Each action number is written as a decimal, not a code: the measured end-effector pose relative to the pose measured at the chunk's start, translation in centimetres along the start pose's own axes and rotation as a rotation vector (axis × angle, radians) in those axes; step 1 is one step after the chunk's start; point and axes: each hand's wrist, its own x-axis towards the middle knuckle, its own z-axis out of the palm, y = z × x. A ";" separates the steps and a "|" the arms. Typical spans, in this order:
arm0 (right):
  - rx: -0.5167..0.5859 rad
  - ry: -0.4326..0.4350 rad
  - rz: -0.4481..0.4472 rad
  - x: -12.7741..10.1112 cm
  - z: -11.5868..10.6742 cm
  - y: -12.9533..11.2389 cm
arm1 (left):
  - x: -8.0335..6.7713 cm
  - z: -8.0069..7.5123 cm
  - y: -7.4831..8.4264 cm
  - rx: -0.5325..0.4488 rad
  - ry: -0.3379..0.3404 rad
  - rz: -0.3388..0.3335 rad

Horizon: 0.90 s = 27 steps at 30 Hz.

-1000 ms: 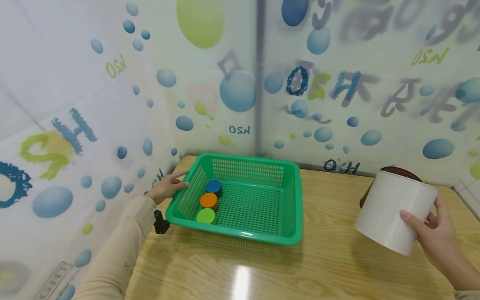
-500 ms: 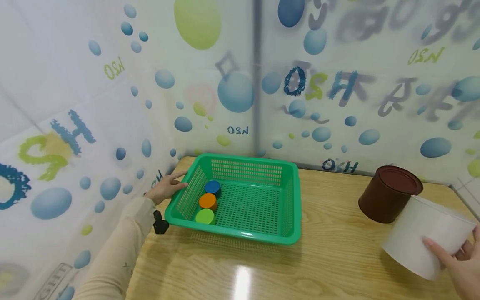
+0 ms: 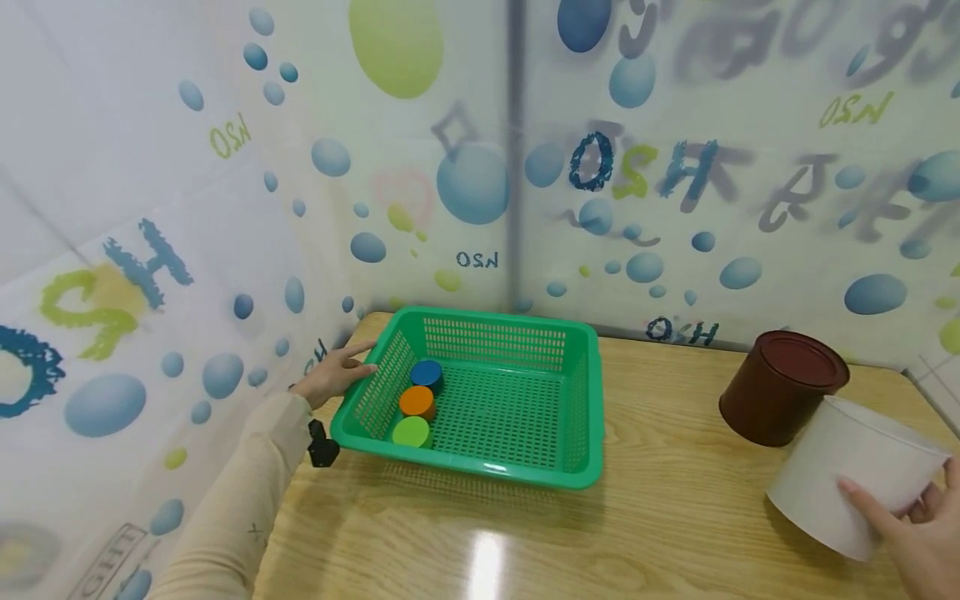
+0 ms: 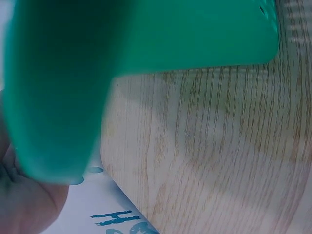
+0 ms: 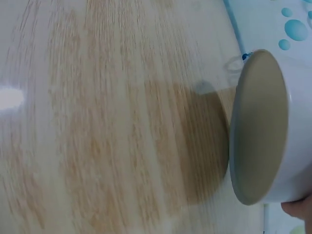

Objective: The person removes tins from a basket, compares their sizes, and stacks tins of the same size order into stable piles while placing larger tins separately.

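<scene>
Right hand (image 3: 926, 546) clasps tilted white tub (image 3: 851, 475) at table's (image 3: 675, 517) right edge, axis leaning left, just beside brown can (image 3: 780, 387) | left hand (image 3: 330, 375), fingers straight, touches green basket (image 3: 577, 450) well apart | three coloured discs (image 3: 416, 402) inside

Bright, even light from overhead; glare patch on my table (image 3: 675, 517) near the front edge. Soft shadows under the basket (image 3: 487, 400) and cup (image 3: 855, 475). Head view bends at the edges, wall print top right smeared. My left wrist view is out of focus, basket probably too close. Right wrist shows motion blur.
</scene>
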 end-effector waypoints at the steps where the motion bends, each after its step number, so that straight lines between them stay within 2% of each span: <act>1: 0.009 0.004 0.016 -0.2 0.1 -0.3 | 0.0 0.0 0.0 -0.003 0.000 -0.004; 4: -0.030 0.005 0.073 -0.8 0.4 -1.3 | 0.1 0.1 -0.1 -0.004 -0.002 -0.008; 10: 0.122 0.017 0.055 -2.0 1.4 -3.1 | 0.1 0.0 -0.2 0.004 0.008 -0.002; 12: 0.122 0.033 0.041 -2.2 1.7 -3.4 | 0.0 -0.1 -0.2 0.005 0.006 0.002; 15: 0.151 0.030 0.006 -2.2 1.9 -3.4 | 0.1 -0.1 -0.2 0.004 0.003 0.008; 21: 0.251 -0.066 -0.039 -1.6 1.9 -1.8 | 0.1 -0.1 -0.1 0.003 0.010 0.005; 27: 0.055 -0.068 -0.053 -0.9 2.1 -0.5 | 0.0 -0.1 0.0 -0.012 0.008 -0.002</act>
